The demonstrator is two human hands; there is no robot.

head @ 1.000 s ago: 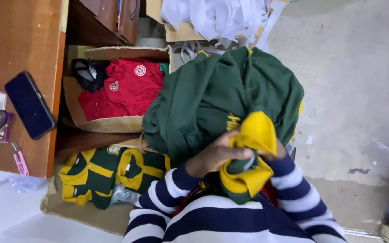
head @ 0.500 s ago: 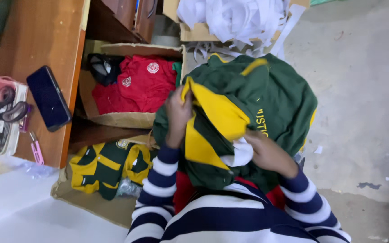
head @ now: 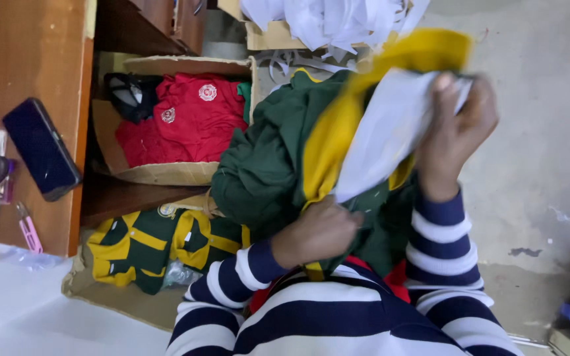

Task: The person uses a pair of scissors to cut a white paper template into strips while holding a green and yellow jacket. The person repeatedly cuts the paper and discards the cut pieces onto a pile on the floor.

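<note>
The green and yellow garment (head: 272, 151) is bunched over the person's lap, its long axis rising from lower left to upper right. The right hand (head: 453, 128) is clamped on its raised yellow-and-white end; the left hand (head: 318, 231) grips its lower fold. Beyond, 1 cardboard box (head: 166, 173) of red shirts (head: 186, 125) sits beside a wooden desk (head: 28, 79), above bare concrete floor (head: 549, 99).

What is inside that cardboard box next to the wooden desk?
The cardboard box holds a red shirt with round badges and a black item at its left end. A green edge peeks out at the right. Whatever lies beneath the shirt is covered.
</note>
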